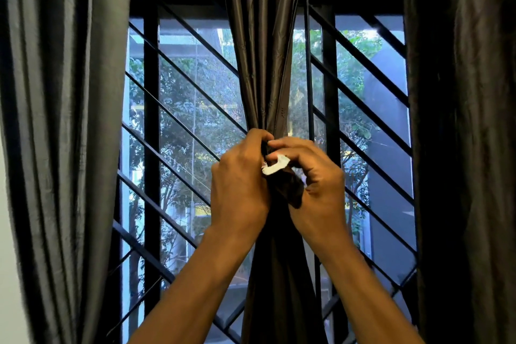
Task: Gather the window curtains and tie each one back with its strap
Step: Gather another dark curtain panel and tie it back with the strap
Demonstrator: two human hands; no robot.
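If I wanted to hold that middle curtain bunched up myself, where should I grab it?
Probably at its narrow waist, where the left hand and right hand grip the middle curtain now. The folds pinch thinnest there, by the white strap end. Come from the front, wrapping the fingers around.

Most of the dark fabric strap (290, 190) is hidden between the hands; only its white patch (275, 166) (possibly a fastener) is seen. The gathered dark brown satin curtain (262, 64) is cut off above and below.
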